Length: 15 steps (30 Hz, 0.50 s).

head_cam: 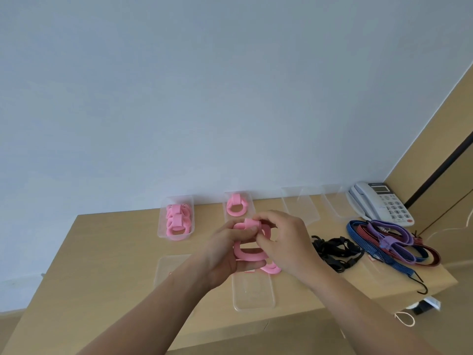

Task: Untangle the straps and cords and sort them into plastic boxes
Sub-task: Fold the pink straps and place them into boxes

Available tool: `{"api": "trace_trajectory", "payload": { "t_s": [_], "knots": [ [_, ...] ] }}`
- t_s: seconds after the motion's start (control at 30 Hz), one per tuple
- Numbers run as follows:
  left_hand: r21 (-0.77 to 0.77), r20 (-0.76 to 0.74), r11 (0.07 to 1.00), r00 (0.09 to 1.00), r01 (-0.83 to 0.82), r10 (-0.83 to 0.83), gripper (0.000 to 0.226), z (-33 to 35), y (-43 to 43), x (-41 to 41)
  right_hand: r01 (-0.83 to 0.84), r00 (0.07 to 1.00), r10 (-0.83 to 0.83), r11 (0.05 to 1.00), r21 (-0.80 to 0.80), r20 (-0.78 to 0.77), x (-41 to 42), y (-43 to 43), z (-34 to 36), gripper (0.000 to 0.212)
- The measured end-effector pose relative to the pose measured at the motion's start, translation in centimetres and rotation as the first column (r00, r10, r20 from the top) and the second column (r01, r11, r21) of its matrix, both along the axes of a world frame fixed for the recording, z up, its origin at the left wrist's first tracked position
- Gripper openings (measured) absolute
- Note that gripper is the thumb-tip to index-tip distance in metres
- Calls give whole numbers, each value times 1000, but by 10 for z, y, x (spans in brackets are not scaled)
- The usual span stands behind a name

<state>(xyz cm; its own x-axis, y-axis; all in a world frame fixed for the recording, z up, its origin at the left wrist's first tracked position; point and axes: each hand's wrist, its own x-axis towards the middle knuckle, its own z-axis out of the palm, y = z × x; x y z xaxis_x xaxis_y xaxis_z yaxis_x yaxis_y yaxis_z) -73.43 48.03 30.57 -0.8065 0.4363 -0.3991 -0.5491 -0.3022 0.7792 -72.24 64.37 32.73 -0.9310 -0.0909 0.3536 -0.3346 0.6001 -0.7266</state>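
Your two forearms filled the bottom of the view and met over the wooden table. Your left hand had its fingers curled round the lower bend of a pink strap wound into a loop, and it served as the steady hold. Your right hand pinched the band at the top of that loop, by my reading to close the wrap so the coil would not spring open. You held the loop in the air just above the near clear box, which looked bare and seemed the likely place for it. A loose pink piece lay on the table at that box's far end, partly hidden by your right wrist.

Further back, the left back box held several coiled pink straps and the middle back box held a single pink coil, so like went with like. Two more clear boxes at the back and the front left box held nothing I could make out. To your right, well apart, lay a black cord tangle and a bundle of striped bungee cords, not yet sorted, with a telephone behind them
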Motion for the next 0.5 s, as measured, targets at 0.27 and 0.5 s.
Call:
{"api": "trace_trajectory", "payload": {
  "t_s": [0.27, 0.5],
  "knots": [
    [8, 82, 998, 995, -57, 56, 38, -13, -40, -5, -43, 998, 46, 995, 86, -30, 1, -32, -31, 21],
    [-2, 161, 1000, 987, 31, -30, 43, -40, -54, -9, -87, 996, 79, 980, 180, 52, 10, -40, -62, 13]
  ]
}}
